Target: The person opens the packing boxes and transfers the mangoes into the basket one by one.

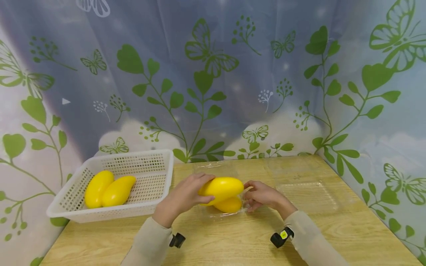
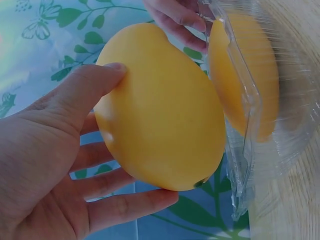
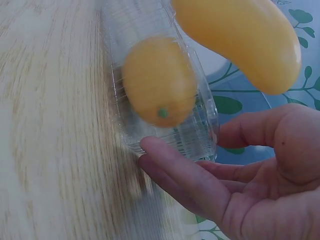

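A yellow mango [image 1: 222, 186] is gripped by my left hand [image 1: 186, 193], its thumb on one side and fingers round the other, as the left wrist view shows. It is held above a clear plastic box [image 3: 192, 142] on the table. Inside that box lies a second yellow mango [image 3: 159, 80], seen through the ribbed wall. My right hand [image 1: 264, 195] pinches the near right end of the box, thumb at the rim and fingers against the lower wall.
On the left stands a white perforated basket [image 1: 113, 213] with two mangoes [image 1: 118, 191] in it. Another clear plastic container [image 1: 307, 195] lies to the right on the wooden table [image 1: 239, 244]. A butterfly-and-leaf printed curtain [image 1: 253, 81] hangs behind.
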Motion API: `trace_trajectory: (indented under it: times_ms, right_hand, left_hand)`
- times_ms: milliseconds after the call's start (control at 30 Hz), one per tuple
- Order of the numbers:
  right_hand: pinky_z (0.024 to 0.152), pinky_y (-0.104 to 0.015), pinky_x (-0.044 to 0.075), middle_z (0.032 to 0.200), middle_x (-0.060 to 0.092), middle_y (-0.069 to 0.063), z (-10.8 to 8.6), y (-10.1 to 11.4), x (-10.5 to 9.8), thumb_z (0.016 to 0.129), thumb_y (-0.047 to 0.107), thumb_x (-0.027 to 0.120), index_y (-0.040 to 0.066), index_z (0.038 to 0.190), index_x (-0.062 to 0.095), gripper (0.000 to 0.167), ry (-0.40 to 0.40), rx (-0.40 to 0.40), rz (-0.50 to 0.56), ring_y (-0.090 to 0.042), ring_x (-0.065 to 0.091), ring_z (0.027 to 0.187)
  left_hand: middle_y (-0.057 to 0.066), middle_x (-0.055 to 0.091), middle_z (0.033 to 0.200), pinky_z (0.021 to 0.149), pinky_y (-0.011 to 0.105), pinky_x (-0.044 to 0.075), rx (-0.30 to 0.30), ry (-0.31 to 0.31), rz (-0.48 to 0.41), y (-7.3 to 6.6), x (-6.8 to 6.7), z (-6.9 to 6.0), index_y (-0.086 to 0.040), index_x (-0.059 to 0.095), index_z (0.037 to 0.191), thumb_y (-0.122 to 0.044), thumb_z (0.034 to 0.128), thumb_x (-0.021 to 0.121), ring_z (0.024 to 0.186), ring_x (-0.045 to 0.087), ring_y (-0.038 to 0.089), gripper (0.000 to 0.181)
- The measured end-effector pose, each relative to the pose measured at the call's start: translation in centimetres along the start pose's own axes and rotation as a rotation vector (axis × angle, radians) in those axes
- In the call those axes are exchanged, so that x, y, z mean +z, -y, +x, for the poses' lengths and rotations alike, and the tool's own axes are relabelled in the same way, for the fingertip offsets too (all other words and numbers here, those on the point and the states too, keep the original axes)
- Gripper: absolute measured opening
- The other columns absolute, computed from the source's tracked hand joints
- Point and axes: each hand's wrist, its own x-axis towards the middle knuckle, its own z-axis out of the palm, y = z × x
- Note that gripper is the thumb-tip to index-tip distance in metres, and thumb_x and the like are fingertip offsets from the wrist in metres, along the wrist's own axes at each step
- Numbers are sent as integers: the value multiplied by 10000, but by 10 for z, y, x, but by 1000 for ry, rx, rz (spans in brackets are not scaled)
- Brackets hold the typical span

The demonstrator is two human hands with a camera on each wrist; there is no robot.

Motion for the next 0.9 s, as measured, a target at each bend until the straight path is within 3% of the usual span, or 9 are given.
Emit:
trace_trajectory:
  times_ms: [200,467,633,900]
  right_hand:
    - [768,-409,653,1230,622,-308,-1,1,2,1031,75,544,-111,1457,370,496,11,-13,8,-197,712,804]
    - [758,-400,653,1086,664,-251,-1,2,0,1032,87,560,-106,1449,384,492,-6,-9,-20,-191,711,759]
    - [762,-417,653,1142,646,-278,0,3,0,1036,80,535,-108,1453,386,481,-9,-10,-15,-186,705,763]
    - [766,-412,653,1153,641,-274,0,1,1,1041,91,519,-108,1460,380,484,9,-7,-7,-180,702,793]
  left_hand:
    - [106,686,1308,946,434,574,-18,-11,14,1,4,-2,-53,592,1414,-309,922,788,1105,663,248,587]
    - [107,685,1283,910,438,583,-16,-54,49,0,4,-4,-55,596,1406,-323,915,794,1096,658,253,594]
    - [97,695,1244,915,423,581,1,-87,81,1,3,-6,-49,605,1394,-326,909,800,1073,660,241,592]
    - [86,692,1255,910,429,582,-13,-89,77,3,6,-9,-67,608,1396,-331,910,797,1092,658,244,584]
